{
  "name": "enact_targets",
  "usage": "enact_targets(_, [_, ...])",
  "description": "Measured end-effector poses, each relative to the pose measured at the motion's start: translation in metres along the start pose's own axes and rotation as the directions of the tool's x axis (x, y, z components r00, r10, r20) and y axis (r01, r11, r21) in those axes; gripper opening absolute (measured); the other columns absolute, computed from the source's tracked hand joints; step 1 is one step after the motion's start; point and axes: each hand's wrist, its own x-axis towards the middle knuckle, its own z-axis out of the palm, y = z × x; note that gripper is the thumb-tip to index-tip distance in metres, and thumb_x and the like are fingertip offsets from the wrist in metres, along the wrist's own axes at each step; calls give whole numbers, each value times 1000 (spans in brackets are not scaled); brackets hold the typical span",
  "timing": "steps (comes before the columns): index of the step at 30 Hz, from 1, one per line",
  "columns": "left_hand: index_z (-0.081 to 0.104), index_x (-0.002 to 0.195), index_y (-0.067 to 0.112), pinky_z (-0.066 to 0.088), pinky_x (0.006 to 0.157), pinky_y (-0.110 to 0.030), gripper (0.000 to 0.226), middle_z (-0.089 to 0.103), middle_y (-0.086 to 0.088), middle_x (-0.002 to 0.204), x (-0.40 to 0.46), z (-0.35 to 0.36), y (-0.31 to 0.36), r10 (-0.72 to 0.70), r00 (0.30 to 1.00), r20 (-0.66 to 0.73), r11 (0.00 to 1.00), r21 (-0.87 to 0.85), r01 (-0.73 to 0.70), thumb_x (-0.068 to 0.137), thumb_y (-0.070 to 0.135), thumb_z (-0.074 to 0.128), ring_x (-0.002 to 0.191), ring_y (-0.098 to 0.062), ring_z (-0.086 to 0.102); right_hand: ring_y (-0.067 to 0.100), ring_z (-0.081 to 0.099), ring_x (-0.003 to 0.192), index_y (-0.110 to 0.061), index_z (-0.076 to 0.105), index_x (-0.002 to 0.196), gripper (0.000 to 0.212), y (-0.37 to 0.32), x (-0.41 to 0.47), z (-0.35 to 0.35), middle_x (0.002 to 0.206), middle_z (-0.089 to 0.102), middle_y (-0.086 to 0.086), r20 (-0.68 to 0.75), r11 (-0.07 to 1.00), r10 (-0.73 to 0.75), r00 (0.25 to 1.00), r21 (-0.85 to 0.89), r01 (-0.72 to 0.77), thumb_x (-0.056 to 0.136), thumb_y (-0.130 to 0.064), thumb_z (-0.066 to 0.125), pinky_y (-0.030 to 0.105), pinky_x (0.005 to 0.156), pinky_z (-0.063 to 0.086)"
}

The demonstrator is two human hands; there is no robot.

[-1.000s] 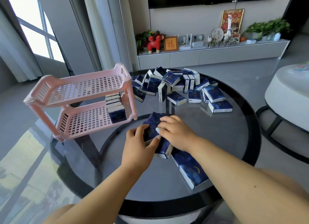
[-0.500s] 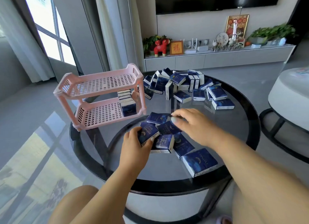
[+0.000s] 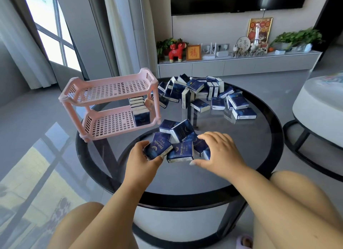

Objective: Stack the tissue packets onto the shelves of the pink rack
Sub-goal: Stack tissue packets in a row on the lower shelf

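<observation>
Left hand [image 3: 141,158] grips a navy "TWINKLE" tissue packet [image 3: 157,149]; right hand [image 3: 220,152] curls over neighbouring packets [image 3: 199,144], both near slotted pink plastic rack [image 3: 111,104].

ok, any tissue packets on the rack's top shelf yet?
No: the top shelf of the pink rack is bare; the only stack stands on the lower shelf.
</observation>
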Motion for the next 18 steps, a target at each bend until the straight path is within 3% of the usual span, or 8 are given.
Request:
enact_targets(4, [55,122,22,54,89,-31,61,53,2,115,-2,-3,-3,58,998,24,997,41,-59,70,34,84,97,-10,60,21,55,114,-15,54,125,84,-11,-5,4,123,60,-2,-84,998,-62,995,-16,61,71,-78,42,31,101,25])
enact_targets(7, [55,125,22,54,90,-30,64,53,3,116,-3,-5,-5,71,997,29,997,7,-71,70,39,84,98,-11,60,22,47,126,-14,51,127,76,-27,1,10,129,57,1,-44,992,-123,991,-25,122,77,-70,41,34,106,18])
enact_targets(9, [56,120,27,55,87,-34,57,58,4,114,-3,-6,-7,73,997,10,997,-37,-73,72,41,82,95,-12,62,22,44,127,-15,52,117,58,-35,6,16,122,59,1,-8,986,-166,986,-30,166,79,-59,54,34,104,15])
enact_targets(13, [52,113,21,56,74,-32,47,67,-3,104,-2,-11,-9,-13,1000,-4,968,-250,12,76,24,81,86,-15,67,23,56,98,-17,54,90,44,-40,-1,18,89,62,-3,-77,979,-204,976,-30,202,63,-43,78,34,84,26])
enact_targets(18, [51,103,20,55,63,-28,28,71,-6,91,-4,-13,-2,-39,999,-22,900,-436,25,85,15,72,77,-17,70,21,48,98,-18,50,94,43,-37,-15,7,101,60,-4,-284,965,-143,948,172,197,62,-29,78,30,83,32])
